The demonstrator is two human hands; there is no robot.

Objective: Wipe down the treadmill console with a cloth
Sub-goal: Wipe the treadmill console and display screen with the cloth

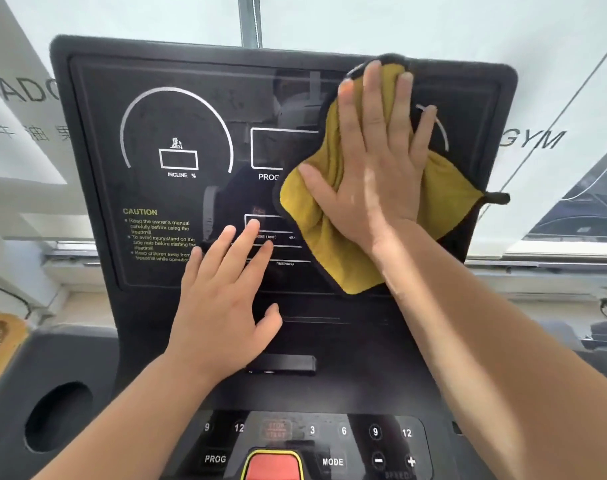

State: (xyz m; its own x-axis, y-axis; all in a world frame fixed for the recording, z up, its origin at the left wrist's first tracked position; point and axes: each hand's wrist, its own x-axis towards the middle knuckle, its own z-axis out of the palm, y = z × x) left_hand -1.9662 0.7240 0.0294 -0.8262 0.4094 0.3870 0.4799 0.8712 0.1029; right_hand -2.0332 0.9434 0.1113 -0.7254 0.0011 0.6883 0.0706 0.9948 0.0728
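The black treadmill console fills the view, with an INCLINE dial at left and CAUTION text below it. A yellow cloth with a dark edge lies flat against the right half of the display. My right hand presses on it with fingers spread, holding it to the panel. My left hand rests flat and empty on the lower middle of the display, fingers apart. The cloth hides the right dial and part of the middle readouts.
A lower button panel with PROG, MODE, number keys and a red stop button sits near the bottom edge. A round cup holder is at lower left. A frosted window with GYM lettering stands behind the console.
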